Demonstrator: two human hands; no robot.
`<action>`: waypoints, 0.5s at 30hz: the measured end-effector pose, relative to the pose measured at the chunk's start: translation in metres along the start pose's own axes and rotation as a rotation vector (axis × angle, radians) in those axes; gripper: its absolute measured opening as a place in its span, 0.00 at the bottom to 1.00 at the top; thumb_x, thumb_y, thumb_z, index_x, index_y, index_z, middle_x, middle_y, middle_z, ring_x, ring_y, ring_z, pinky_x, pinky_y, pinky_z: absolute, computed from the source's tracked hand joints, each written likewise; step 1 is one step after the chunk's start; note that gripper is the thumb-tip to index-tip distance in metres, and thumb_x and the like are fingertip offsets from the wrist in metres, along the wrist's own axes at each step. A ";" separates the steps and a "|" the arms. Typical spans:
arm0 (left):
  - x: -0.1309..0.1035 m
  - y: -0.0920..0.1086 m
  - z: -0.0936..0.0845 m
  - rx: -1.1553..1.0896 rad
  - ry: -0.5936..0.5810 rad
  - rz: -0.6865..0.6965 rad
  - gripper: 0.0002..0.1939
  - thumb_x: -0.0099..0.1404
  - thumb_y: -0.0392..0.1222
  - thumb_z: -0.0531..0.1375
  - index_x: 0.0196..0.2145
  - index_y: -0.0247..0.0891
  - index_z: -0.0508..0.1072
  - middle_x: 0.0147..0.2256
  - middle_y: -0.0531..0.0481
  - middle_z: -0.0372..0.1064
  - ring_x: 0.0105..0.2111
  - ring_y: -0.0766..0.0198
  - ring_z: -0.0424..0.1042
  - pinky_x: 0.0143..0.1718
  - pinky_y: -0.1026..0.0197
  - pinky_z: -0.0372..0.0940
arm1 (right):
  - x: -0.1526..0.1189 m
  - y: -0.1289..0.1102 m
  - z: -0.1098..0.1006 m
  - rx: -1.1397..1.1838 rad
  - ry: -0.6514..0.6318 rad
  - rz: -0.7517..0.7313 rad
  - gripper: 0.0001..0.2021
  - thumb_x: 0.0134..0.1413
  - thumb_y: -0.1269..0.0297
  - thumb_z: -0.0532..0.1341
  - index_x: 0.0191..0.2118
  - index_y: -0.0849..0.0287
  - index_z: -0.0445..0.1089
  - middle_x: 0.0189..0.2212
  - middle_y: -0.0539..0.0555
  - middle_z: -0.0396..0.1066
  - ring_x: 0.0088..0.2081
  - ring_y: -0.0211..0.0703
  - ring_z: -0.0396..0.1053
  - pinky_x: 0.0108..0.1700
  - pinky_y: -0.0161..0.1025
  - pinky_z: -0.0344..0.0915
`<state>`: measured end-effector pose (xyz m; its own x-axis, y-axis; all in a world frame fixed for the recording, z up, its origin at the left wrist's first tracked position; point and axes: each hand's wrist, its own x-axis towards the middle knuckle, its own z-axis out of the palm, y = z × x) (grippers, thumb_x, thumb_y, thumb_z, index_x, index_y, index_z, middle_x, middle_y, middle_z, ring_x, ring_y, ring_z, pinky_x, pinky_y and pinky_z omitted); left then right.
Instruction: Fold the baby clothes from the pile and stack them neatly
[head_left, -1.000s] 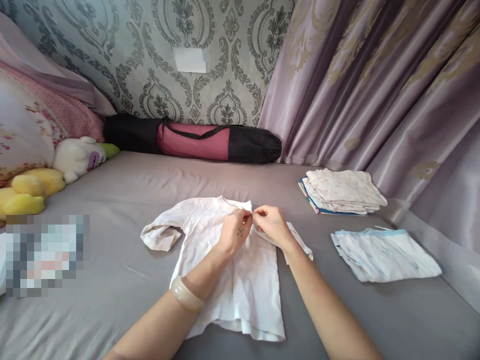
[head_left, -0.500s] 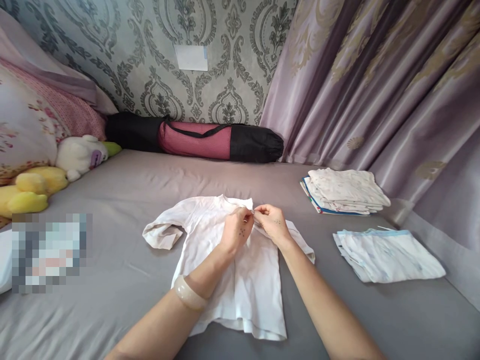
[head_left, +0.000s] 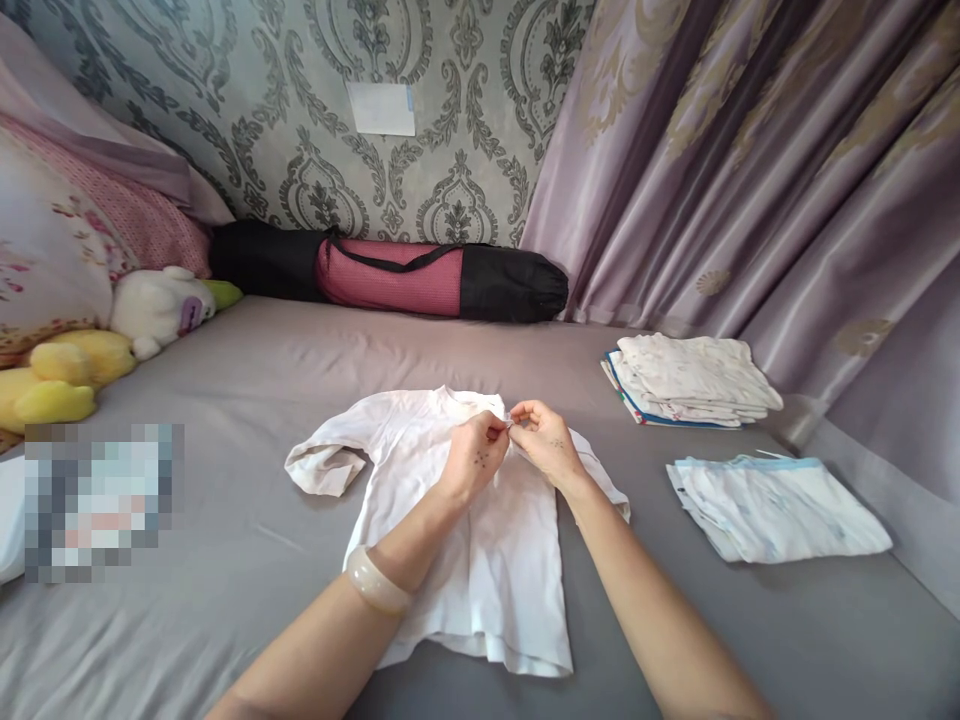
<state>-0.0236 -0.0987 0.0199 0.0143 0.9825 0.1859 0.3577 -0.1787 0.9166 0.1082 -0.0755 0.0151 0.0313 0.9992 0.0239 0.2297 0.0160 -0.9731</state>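
Two hands at the collar of a white shirt

Left hand (head_left: 475,457) and right hand (head_left: 546,442) meet, fingers pinching the white shirt (head_left: 480,545) near its neckline; it lies flat on the bed (head_left: 225,560) beneath them. No readable writing.

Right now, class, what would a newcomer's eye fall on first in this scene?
Probably the small white cotton shirt spread flat mid-bed on the grey sheet, with the left hand and right hand pinching its neckline together. Next, the pink-and-black roll bag along the patterned wall, and the folded pale clothes by the curtain.
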 end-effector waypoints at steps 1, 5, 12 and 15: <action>0.000 0.000 0.000 -0.011 -0.006 -0.010 0.02 0.59 0.34 0.59 0.29 0.35 0.72 0.28 0.49 0.75 0.28 0.64 0.74 0.30 0.66 0.62 | 0.000 0.000 0.000 -0.002 -0.001 -0.005 0.12 0.37 0.69 0.61 0.35 0.58 0.68 0.30 0.46 0.69 0.24 0.32 0.60 0.29 0.32 0.59; -0.001 0.003 -0.001 -0.177 -0.019 -0.097 0.02 0.57 0.36 0.61 0.28 0.35 0.72 0.25 0.49 0.74 0.27 0.65 0.73 0.28 0.66 0.62 | 0.000 0.000 -0.002 0.065 -0.042 -0.006 0.11 0.39 0.67 0.61 0.34 0.57 0.66 0.28 0.45 0.66 0.22 0.31 0.59 0.25 0.31 0.56; 0.008 0.008 -0.013 -0.580 -0.077 -0.382 0.04 0.51 0.36 0.63 0.23 0.32 0.71 0.17 0.53 0.66 0.17 0.70 0.66 0.21 0.68 0.59 | 0.000 -0.001 -0.003 0.040 -0.131 -0.126 0.15 0.42 0.66 0.62 0.39 0.57 0.63 0.29 0.44 0.65 0.20 0.29 0.53 0.23 0.31 0.52; 0.011 0.006 -0.016 -0.679 -0.128 -0.478 0.06 0.49 0.36 0.65 0.23 0.32 0.71 0.20 0.52 0.68 0.17 0.73 0.63 0.19 0.68 0.56 | 0.000 -0.001 -0.004 0.010 -0.146 -0.172 0.13 0.42 0.67 0.61 0.39 0.57 0.63 0.28 0.43 0.65 0.21 0.29 0.55 0.25 0.31 0.54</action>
<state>-0.0361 -0.0898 0.0335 0.1246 0.9517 -0.2804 -0.2868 0.3051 0.9081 0.1116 -0.0761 0.0171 -0.1484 0.9765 0.1566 0.2103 0.1859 -0.9598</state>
